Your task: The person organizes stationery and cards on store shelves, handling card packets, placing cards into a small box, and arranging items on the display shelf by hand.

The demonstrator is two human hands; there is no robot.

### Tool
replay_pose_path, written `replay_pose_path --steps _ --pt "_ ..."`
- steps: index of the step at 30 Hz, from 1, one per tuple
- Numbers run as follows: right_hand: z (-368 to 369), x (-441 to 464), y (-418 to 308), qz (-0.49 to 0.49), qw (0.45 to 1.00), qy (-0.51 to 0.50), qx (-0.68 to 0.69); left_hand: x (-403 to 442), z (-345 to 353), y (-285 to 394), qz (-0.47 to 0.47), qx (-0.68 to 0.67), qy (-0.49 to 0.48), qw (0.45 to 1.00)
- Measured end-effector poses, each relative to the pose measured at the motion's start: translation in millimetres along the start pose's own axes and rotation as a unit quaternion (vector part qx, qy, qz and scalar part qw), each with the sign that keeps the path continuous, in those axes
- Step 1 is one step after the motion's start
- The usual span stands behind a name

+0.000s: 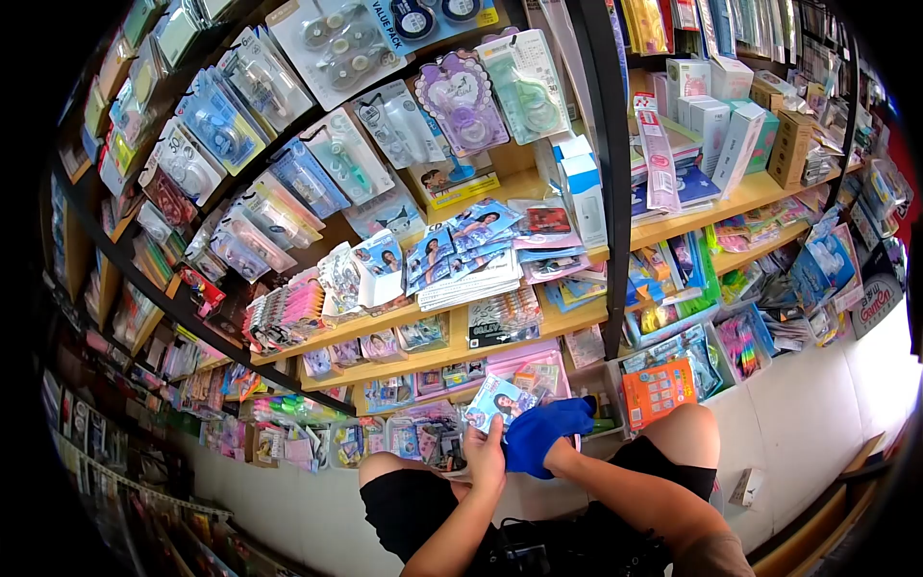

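One thin, light-blue rectangular packet with printed portraits (500,397) is pinched by its near edge in my left hand (485,458), likely so its face remains visible. My right hand (557,459) wears or holds a soft, bright-blue cloth (530,439) beside it; I can't tell how those covered fingers are set. The pink plastic bin (524,357) lies beyond.

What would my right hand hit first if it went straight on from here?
Probably your left hand or the card it holds, just past the blue cloth around your right hand; depth is unclear.
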State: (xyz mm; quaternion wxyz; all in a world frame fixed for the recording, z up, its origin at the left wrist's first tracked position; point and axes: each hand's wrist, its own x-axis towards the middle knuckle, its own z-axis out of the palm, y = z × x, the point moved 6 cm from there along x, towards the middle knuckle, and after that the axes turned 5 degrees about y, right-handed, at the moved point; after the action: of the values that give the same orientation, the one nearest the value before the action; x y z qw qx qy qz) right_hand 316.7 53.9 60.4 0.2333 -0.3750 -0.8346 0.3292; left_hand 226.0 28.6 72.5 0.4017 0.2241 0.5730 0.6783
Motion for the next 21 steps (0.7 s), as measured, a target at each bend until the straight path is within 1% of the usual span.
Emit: replay_pose_path --steps 2,3,4,5,6,7,8,9,10,11,12,15,17,19,21 --pt "3.2 0.8 -0.8 -0.029 0.999 -0.006 -0.022 -1.4 3.9 3.5 0.001 -0.017 -0.003 1.0" --pt "1.5 -0.9 -1.0 -0.036 0.999 0.001 0.028 -0.8 4.0 4.3 0.004 -0.005 -0.008 1.0" --pt "0.6 -2.5 3.4 0.013 0.991 0.009 0.136 0.8 2.9 5.7 0.007 0.007 -0.014 1.0" --pt "-3.0 -4.2 5.2 0.058 0.968 0.026 0.244 2.2 1.8 7.5 0.01 0.019 -0.019 1.0" --pt "-6.8 -8.5 3.5 0.156 0.903 0.027 0.399 1.6 3.5 13.0 0.003 0.018 -0.021 1.0" --pt "-10.8 -14.6 1.3 0.249 0.802 0.059 0.54 0.0 7.5 21.7 -0.004 0.016 -0.022 1.0" --pt "-12.5 -15.2 -0.4 0.243 0.82 0.034 0.517 0.1 9.1 27.5 -0.01 0.015 -0.024 1.0" --pt "-13.0 -15.0 -3.5 0.198 0.886 -0.006 0.419 8.9 8.7 31.2 0.03 -0.004 -0.036 0.999" --pt "-15.1 -12.8 -8.8 0.115 0.959 -0.045 0.257 14.8 9.2 39.0 0.035 -0.027 -0.037 0.998" --pt "-14.8 -11.3 -14.6 0.041 0.99 -0.071 0.117 23.2 11.9 52.1 0.039 -0.05 -0.037 0.997" --pt "-14.7 -10.5 -17.5 -0.003 0.996 -0.085 0.032 36.1 10.1 67.2 0.071 -0.02 -0.025 0.997" --pt "-14.7 -11.3 -21.6 -0.032 0.994 -0.097 -0.027 81.2 8.5 124.0 0.148 0.053 0.03 0.987" --pt "-14.3 -11.1 -23.0 -0.04 0.994 -0.099 -0.035 100.9 31.7 168.2 0.194 0.031 -0.032 0.98" --pt "-15.5 -11.4 -23.5 -0.044 0.993 -0.1 -0.039 117.3 57.6 201.6 0.205 0.097 -0.044 0.973" --pt "-16.1 -10.7 -24.3 -0.05 0.993 -0.1 -0.045 138.6 85.9 218.9 0.182 0.155 -0.044 0.97"
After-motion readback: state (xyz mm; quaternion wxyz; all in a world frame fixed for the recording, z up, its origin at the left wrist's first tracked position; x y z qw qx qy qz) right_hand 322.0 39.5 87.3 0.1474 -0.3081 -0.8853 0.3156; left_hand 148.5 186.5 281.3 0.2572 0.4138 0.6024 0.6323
